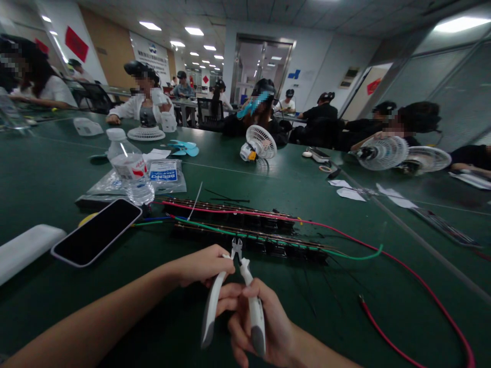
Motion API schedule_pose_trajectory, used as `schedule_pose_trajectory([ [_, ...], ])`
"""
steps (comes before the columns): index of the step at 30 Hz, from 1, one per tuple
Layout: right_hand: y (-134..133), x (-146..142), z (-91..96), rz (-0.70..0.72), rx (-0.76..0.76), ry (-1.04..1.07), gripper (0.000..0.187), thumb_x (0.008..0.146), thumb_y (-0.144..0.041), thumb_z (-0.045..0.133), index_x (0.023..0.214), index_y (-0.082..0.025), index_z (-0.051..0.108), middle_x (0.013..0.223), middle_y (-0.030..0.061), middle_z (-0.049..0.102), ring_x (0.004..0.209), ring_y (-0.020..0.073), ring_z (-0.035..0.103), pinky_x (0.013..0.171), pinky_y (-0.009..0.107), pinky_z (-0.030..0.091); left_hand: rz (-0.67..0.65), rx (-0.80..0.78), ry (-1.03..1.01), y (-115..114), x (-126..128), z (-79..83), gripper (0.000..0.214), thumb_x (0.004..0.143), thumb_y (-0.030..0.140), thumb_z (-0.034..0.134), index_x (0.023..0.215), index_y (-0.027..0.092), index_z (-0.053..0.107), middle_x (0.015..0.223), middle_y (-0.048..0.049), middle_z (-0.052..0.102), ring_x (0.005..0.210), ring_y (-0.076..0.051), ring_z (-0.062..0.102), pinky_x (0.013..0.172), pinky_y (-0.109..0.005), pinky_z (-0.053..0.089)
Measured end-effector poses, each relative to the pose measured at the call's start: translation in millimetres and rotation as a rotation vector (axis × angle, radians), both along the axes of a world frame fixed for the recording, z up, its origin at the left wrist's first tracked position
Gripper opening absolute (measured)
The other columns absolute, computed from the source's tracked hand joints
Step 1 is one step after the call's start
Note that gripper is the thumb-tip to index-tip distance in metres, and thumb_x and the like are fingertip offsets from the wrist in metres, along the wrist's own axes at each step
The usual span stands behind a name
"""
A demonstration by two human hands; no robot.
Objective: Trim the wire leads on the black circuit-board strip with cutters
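My right hand [264, 317] is wrapped round the wire cutters [252, 306], which have white and grey handles. The handles stand apart and the jaws point away from me, close to the near edge of the wired black strips. My left hand [205, 266] is closed at the top of the left handle, near the pivot; its lower fingers are partly hidden. In front lie two long black strips [276, 249] with metal rails along them. A green wire [353, 257] and a red wire [330, 226] run along the strips. A white cable tie [196, 199] sticks up from them.
To the left lie a phone [97, 232] and a white case [28, 248]; a water bottle [130, 166] stands behind by a plastic bag [178, 176]. A loose red cable [383, 332] curves at right. Fans [261, 143] and people are across the table.
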State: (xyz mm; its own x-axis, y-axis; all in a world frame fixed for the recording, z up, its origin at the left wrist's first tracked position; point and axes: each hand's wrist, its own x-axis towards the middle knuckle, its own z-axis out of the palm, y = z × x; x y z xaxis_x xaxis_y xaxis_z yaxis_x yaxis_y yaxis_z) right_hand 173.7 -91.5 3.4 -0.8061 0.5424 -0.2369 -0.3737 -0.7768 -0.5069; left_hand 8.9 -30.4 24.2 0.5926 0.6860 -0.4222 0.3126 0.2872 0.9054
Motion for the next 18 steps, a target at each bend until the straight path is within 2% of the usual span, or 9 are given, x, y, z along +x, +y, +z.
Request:
schedule_pose_trajectory([
  [5, 1.8, -0.1, 0.9, -0.001, 0.0, -0.01, 0.052, 0.076, -0.037, 0.032, 0.11, -0.005, 0.053, 0.097, 0.0159, 0.065, 0.035, 0.0073, 0.036, 0.04, 0.027, 0.039, -0.024, 0.027, -0.011, 1.4, -1.9, 1.3, 0.015, 0.071, 0.025, 0.048, 0.06, 0.014, 0.049, 0.045, 0.0054, 0.043, 0.035, -0.005, 0.036, 0.033, -0.016, 0.023],
  [10, 3.2, -3.3, -2.5, -0.061, -0.008, -0.023, 0.052, 0.081, -0.041, 0.031, 0.104, -0.003, 0.057, 0.076, 0.0118, 0.065, 0.036, 0.0062, 0.03, 0.043, 0.026, 0.037, -0.007, 0.037, -0.021, 1.6, -1.2, -2.6, 0.018, 0.074, 0.027, 0.048, 0.063, 0.013, 0.05, 0.045, 0.0054, 0.043, 0.036, -0.005, 0.037, 0.034, -0.016, 0.025],
  [14, 3.1, -4.6, -4.4, -0.053, -0.041, -0.027, 0.051, 0.082, -0.045, 0.034, 0.1, -0.004, 0.059, 0.061, 0.0054, 0.058, 0.042, 0.0076, 0.035, 0.05, 0.027, 0.038, -0.055, 0.04, -0.02, 0.3, -0.2, -3.0, 0.023, 0.079, 0.032, 0.047, 0.068, 0.013, 0.053, 0.045, 0.0047, 0.046, 0.037, -0.007, 0.041, 0.036, -0.016, 0.028],
  [18, 2.8, -5.0, -1.7, -0.053, -0.097, -0.057, 0.049, 0.082, -0.047, 0.038, 0.095, -0.006, 0.06, 0.061, 0.0035, 0.055, 0.047, 0.0093, 0.042, 0.055, 0.027, 0.037, -0.097, 0.059, -0.042, -0.9, 0.6, -0.9, 0.029, 0.083, 0.038, 0.045, 0.074, 0.012, 0.054, 0.048, 0.0044, 0.047, 0.038, -0.006, 0.041, 0.037, -0.016, 0.029],
])
